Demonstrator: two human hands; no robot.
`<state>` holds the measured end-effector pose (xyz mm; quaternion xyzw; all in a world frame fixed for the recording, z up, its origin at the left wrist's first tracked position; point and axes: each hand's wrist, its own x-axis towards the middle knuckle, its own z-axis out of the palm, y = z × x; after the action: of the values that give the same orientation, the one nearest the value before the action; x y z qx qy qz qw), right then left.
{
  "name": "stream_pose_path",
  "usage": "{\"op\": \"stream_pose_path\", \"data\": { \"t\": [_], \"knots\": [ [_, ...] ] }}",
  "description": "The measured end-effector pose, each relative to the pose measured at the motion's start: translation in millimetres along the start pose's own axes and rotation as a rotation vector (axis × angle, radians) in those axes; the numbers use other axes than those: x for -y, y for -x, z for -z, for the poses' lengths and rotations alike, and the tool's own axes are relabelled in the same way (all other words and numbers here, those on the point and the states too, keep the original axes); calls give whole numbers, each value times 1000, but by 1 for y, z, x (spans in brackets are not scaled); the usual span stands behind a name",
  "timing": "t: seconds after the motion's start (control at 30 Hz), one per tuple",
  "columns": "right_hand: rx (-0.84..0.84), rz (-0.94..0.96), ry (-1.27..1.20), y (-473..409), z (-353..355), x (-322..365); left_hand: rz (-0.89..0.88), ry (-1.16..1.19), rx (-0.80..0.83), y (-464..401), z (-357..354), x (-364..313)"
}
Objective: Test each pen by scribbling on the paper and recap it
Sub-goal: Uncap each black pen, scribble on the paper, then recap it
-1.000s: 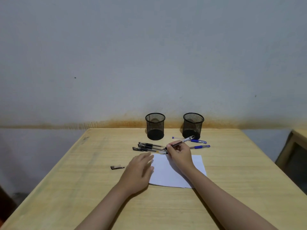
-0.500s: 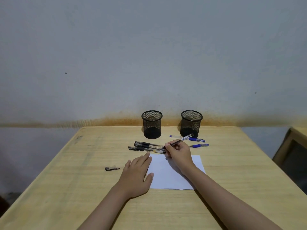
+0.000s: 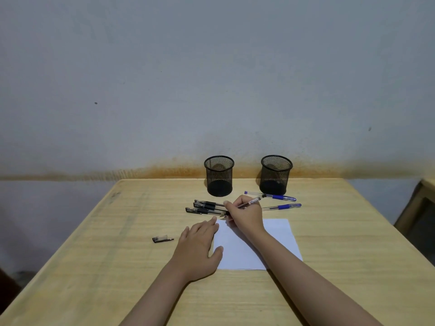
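My right hand (image 3: 246, 216) grips an uncapped pen (image 3: 253, 201) in a writing hold, its tip at the top left corner of the white paper (image 3: 270, 243). My left hand (image 3: 199, 248) lies flat, fingers spread, on the table and the paper's left edge, holding nothing. A loose black cap (image 3: 162, 239) lies on the table left of that hand. Three black capped pens (image 3: 203, 207) lie side by side beyond the paper. Two blue pens (image 3: 282, 198) (image 3: 286, 206) lie to the right of them.
Two empty black mesh pen cups (image 3: 219, 176) (image 3: 276, 175) stand at the back of the wooden table (image 3: 106, 255), against the grey wall. A dark piece of furniture (image 3: 419, 220) stands off the table's right side.
My right hand has brought the pen tip down from the pen pile to the paper's top corner. My left hand stays flat at the paper's left edge.
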<state>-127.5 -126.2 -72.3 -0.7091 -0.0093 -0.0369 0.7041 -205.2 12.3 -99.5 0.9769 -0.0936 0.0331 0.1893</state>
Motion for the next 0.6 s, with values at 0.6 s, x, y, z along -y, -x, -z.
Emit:
{"op": "stream_pose_path", "data": {
  "t": [0.6],
  "knots": [
    [39,52,35,-8,-7,-17,-18,55,-15,2,-2,3]
  ]
}}
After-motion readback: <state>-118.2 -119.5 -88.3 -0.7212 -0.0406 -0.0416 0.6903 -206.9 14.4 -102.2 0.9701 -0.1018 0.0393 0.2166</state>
